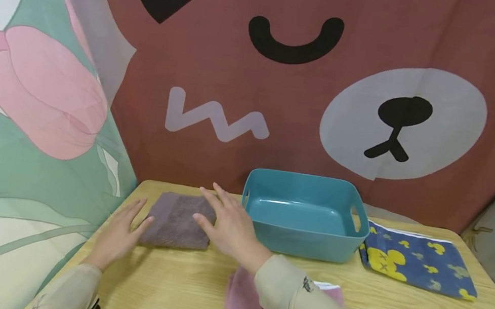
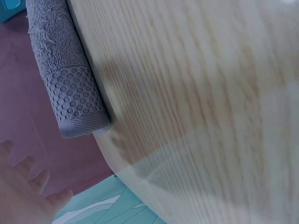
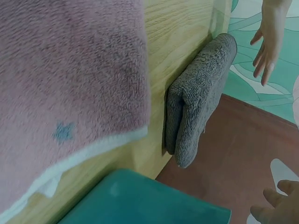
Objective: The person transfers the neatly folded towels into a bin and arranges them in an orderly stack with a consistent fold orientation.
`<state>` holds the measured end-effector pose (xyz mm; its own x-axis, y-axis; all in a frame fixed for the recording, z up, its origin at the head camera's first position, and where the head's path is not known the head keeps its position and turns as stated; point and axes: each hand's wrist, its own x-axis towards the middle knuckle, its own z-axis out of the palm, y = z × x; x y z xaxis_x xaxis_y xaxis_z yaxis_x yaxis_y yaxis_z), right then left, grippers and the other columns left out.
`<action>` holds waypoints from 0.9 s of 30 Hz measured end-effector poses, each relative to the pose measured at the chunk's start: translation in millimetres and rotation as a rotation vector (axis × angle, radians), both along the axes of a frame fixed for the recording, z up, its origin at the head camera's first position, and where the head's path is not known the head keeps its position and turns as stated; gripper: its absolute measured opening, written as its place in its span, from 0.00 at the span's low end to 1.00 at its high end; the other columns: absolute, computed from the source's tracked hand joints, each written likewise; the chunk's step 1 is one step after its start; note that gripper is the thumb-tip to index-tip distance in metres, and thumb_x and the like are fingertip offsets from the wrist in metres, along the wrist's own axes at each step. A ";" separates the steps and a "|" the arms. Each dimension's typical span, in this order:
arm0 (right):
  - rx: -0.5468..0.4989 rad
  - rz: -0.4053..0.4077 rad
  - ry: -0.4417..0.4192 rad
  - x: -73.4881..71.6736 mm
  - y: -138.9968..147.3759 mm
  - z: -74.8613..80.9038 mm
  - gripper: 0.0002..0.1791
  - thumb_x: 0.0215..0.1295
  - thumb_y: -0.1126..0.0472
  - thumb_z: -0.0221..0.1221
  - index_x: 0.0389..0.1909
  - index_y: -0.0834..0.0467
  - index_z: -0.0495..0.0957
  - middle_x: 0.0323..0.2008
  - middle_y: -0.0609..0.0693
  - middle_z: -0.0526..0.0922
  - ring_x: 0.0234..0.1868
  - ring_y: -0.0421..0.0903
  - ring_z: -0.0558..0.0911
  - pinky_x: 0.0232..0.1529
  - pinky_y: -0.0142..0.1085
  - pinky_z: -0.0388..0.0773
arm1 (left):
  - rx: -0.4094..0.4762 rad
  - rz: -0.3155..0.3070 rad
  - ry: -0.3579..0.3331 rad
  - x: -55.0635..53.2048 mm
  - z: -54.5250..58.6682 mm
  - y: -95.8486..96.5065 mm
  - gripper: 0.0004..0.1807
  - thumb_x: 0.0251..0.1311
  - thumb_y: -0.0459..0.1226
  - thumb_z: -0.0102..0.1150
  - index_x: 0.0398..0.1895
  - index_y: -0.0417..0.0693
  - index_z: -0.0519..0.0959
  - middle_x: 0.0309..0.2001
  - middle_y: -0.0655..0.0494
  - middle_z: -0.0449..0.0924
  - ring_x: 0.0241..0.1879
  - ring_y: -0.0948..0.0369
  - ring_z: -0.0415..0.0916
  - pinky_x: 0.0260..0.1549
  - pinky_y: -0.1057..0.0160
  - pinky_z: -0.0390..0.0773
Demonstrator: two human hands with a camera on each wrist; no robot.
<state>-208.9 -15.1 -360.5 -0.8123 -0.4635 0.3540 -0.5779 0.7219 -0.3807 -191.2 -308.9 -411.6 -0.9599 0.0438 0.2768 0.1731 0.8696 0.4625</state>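
A folded purple-grey towel (image 1: 176, 220) lies at the left back of the table. My left hand (image 1: 115, 235) is held beside its left edge, fingers spread. On the other side, my right hand (image 1: 233, 230) hovers by the towel's right edge, fingers extended and overlapping it from this angle. In the right wrist view the towel (image 3: 198, 95) shows its folded layers, and both hands appear apart from it. The left wrist view shows the towel's honeycomb-patterned border (image 2: 77, 95), with the left hand (image 2: 23, 191) off to its side. Neither hand holds anything.
An empty teal plastic basket (image 1: 297, 242) with side handle holes stands right of the towel. Further right lies a folded blue cloth (image 1: 419, 260) with yellow figures. A pink towel (image 1: 241, 307) lies in front, partly under my right sleeve. Printed curtains hang behind the wooden table (image 1: 159, 287).
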 end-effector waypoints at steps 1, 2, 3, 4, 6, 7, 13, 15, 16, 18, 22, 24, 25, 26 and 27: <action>-0.009 -0.004 -0.010 -1.3 -0.2 -0.8 0.35 0.73 0.33 0.43 0.77 0.34 0.50 0.78 0.44 0.49 0.74 0.51 0.58 0.68 0.54 0.63 | 0.010 0.001 -0.014 -1.8 -0.6 1.9 0.39 0.73 0.58 0.43 0.79 0.47 0.53 0.75 0.37 0.52 0.72 0.36 0.49 0.65 0.33 0.53; -0.019 -0.007 -0.021 -2.5 -0.4 -1.8 0.34 0.73 0.33 0.43 0.77 0.34 0.50 0.78 0.44 0.49 0.74 0.52 0.58 0.67 0.55 0.64 | 0.018 0.001 -0.020 -3.5 -1.3 3.7 0.39 0.73 0.59 0.43 0.79 0.47 0.53 0.75 0.37 0.52 0.72 0.37 0.49 0.65 0.33 0.53; -0.033 -0.008 -0.035 -3.7 -0.5 -2.6 0.34 0.73 0.33 0.43 0.77 0.33 0.50 0.78 0.44 0.49 0.74 0.52 0.58 0.67 0.55 0.64 | 0.027 0.001 -0.027 -4.9 -1.9 5.3 0.40 0.73 0.59 0.42 0.79 0.47 0.52 0.75 0.37 0.52 0.72 0.37 0.49 0.66 0.34 0.53; -0.048 -0.009 -0.050 -4.5 -0.7 -3.4 0.34 0.73 0.33 0.44 0.77 0.33 0.50 0.78 0.43 0.49 0.74 0.52 0.58 0.66 0.56 0.64 | 0.036 0.001 -0.036 -6.3 -2.6 6.4 0.40 0.73 0.59 0.41 0.79 0.47 0.52 0.75 0.37 0.51 0.72 0.37 0.48 0.66 0.34 0.52; -0.075 -0.011 -0.083 -6.0 -2.0 -5.0 0.34 0.73 0.33 0.44 0.77 0.32 0.50 0.78 0.43 0.49 0.75 0.52 0.58 0.66 0.57 0.65 | 0.052 0.003 -0.053 -7.8 -3.5 7.8 0.40 0.73 0.60 0.40 0.79 0.47 0.51 0.76 0.37 0.50 0.73 0.37 0.48 0.66 0.34 0.51; -0.090 -0.013 -0.098 -6.7 -3.0 -5.8 0.34 0.73 0.33 0.44 0.77 0.32 0.50 0.78 0.43 0.49 0.75 0.52 0.57 0.66 0.57 0.64 | 0.061 0.004 -0.062 -8.0 -3.6 7.8 0.40 0.73 0.60 0.40 0.79 0.47 0.51 0.76 0.37 0.50 0.73 0.37 0.47 0.66 0.34 0.51; -0.204 -0.023 -0.172 -8.1 -12.3 -8.4 0.33 0.73 0.33 0.44 0.77 0.31 0.51 0.77 0.42 0.52 0.74 0.54 0.58 0.65 0.61 0.63 | 0.110 0.014 -0.106 -5.7 -4.2 3.1 0.41 0.74 0.60 0.39 0.79 0.47 0.49 0.76 0.37 0.50 0.73 0.37 0.46 0.67 0.34 0.49; -0.257 -0.027 -0.201 -9.0 -14.5 -9.7 0.33 0.73 0.33 0.43 0.76 0.31 0.52 0.77 0.42 0.53 0.74 0.53 0.58 0.66 0.61 0.62 | 0.139 0.016 -0.126 -5.8 -4.7 2.8 0.41 0.74 0.60 0.38 0.79 0.46 0.48 0.76 0.36 0.49 0.73 0.37 0.45 0.68 0.35 0.48; -0.284 -0.032 -0.218 -9.6 -15.9 -10.5 0.32 0.73 0.33 0.43 0.76 0.31 0.52 0.77 0.41 0.53 0.74 0.53 0.58 0.66 0.61 0.62 | 0.155 0.018 -0.136 -5.8 -4.9 2.7 0.41 0.74 0.60 0.37 0.79 0.45 0.47 0.76 0.36 0.48 0.73 0.37 0.44 0.68 0.35 0.48; -0.343 -0.039 -0.255 -10.7 -18.7 -12.5 0.32 0.74 0.33 0.43 0.76 0.31 0.54 0.76 0.41 0.55 0.74 0.51 0.58 0.66 0.60 0.61 | 0.193 0.024 -0.165 -5.9 -5.0 2.8 0.41 0.75 0.60 0.37 0.80 0.45 0.46 0.76 0.36 0.46 0.74 0.36 0.43 0.68 0.35 0.48; -0.423 -0.080 -0.320 -12.8 -23.4 -16.1 0.30 0.74 0.35 0.45 0.75 0.32 0.56 0.75 0.41 0.58 0.74 0.50 0.59 0.68 0.58 0.60 | 0.248 0.032 -0.207 -8.0 -7.8 2.5 0.41 0.75 0.59 0.36 0.80 0.45 0.44 0.77 0.37 0.44 0.74 0.37 0.42 0.69 0.35 0.47; -0.449 -0.102 -0.340 -13.8 -25.0 -18.0 0.31 0.73 0.35 0.45 0.75 0.32 0.57 0.74 0.42 0.59 0.74 0.50 0.60 0.68 0.58 0.61 | 0.269 0.036 -0.220 -9.6 -9.5 2.4 0.41 0.75 0.59 0.36 0.80 0.45 0.44 0.77 0.37 0.44 0.74 0.37 0.42 0.69 0.36 0.47; -0.458 -0.114 -0.348 -14.3 -25.7 -18.5 0.31 0.73 0.34 0.45 0.75 0.32 0.57 0.74 0.42 0.59 0.73 0.50 0.60 0.68 0.57 0.61 | 0.279 0.037 -0.224 -10.7 -10.6 2.1 0.40 0.75 0.58 0.36 0.80 0.45 0.44 0.77 0.37 0.43 0.74 0.37 0.42 0.69 0.36 0.47; -0.465 -0.126 -0.355 -14.8 -26.3 -19.3 0.31 0.73 0.34 0.45 0.74 0.32 0.57 0.74 0.42 0.60 0.73 0.51 0.61 0.68 0.57 0.61 | 0.290 0.039 -0.232 -11.4 -11.5 1.9 0.40 0.75 0.58 0.36 0.80 0.45 0.44 0.77 0.37 0.43 0.74 0.37 0.42 0.69 0.36 0.47; -0.475 -0.138 -0.358 -15.6 -27.0 -20.4 0.31 0.73 0.33 0.46 0.74 0.33 0.58 0.74 0.42 0.60 0.73 0.51 0.61 0.68 0.57 0.61 | 0.299 0.043 -0.240 -12.0 -12.5 1.7 0.41 0.75 0.59 0.36 0.80 0.46 0.43 0.77 0.37 0.44 0.74 0.37 0.43 0.69 0.36 0.48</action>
<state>-224.4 -42.1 -380.8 -0.9602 -0.2043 0.1905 -0.2683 0.4846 -0.8326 -203.2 -307.2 -424.0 -0.9982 -0.0464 0.0380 -0.0048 0.6940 0.7200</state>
